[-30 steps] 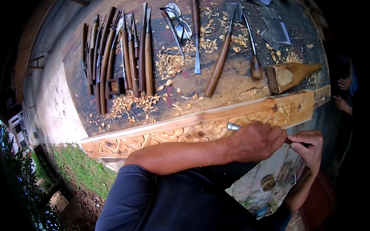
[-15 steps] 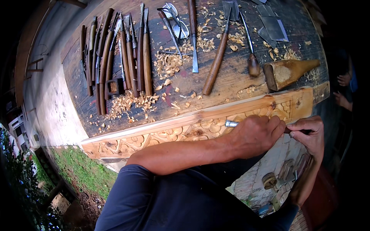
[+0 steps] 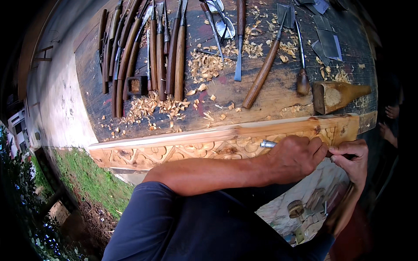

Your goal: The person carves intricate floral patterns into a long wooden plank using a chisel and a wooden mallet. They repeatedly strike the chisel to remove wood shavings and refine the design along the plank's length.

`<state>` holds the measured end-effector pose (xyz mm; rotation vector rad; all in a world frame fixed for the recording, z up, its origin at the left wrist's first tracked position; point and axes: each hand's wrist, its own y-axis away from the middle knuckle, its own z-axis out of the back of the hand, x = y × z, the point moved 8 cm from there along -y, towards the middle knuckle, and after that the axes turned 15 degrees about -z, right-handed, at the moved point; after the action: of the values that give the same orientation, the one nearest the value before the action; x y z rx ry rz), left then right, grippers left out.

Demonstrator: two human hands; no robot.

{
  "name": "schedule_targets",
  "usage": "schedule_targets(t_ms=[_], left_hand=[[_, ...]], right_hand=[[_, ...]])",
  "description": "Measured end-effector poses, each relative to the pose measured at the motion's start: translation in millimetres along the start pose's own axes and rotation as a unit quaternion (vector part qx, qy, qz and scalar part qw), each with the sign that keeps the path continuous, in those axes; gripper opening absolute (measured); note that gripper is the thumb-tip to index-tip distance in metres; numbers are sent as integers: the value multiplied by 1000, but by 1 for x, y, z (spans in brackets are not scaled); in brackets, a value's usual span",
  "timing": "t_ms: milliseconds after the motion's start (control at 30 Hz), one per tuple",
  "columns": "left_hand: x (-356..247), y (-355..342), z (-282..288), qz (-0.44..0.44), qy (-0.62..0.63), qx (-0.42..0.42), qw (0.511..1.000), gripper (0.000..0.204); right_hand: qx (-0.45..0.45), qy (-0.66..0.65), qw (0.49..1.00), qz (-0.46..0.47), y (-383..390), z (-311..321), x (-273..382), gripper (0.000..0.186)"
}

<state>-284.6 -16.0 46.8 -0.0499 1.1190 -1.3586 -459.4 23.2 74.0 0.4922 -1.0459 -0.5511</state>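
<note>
My left hand [image 3: 300, 158] is closed around a metal gouge [image 3: 268, 144], whose bright tip lies at the carved face of a long pale wooden board [image 3: 230, 150]. My right hand [image 3: 350, 158] grips the dark wooden handle at the tool's other end, just right of my left hand. The board runs along the bench's near edge and bears a repeated relief pattern of petals and diamonds. Above its right part lies a wooden mallet [image 3: 335, 96], worn pale on its face. My left forearm stretches across in front of the board.
The worn bench [image 3: 274, 104] holds rows of wooden-handled chisels [image 3: 178, 74], eyeglasses [image 3: 225, 27], curled shavings [image 3: 207, 65] and dark sandpaper sheets [image 3: 328, 45]. Grass [image 3: 87, 182] lies at lower left. Another person's hands [image 3: 391, 112] show at the right edge.
The whole view has shifted, so the bench's contents sit farther right in the picture. Both hands keep their grip on the gouge at nearly the same place along the board.
</note>
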Motion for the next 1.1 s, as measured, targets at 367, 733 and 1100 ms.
schedule_targets(t_ms=[367, 733, 1100], left_hand=[[3, 2, 5, 21, -2, -2, 1000, 32], [-2, 3, 11, 0, -9, -3, 1000, 32], [-49, 12, 32, -241, -102, -46, 964, 29]], right_hand=[[5, 3, 1000, -10, -4, -4, 7, 20], [4, -59, 996, -66, 6, -10, -10, 24], [-163, -87, 982, -41, 94, -45, -6, 30]])
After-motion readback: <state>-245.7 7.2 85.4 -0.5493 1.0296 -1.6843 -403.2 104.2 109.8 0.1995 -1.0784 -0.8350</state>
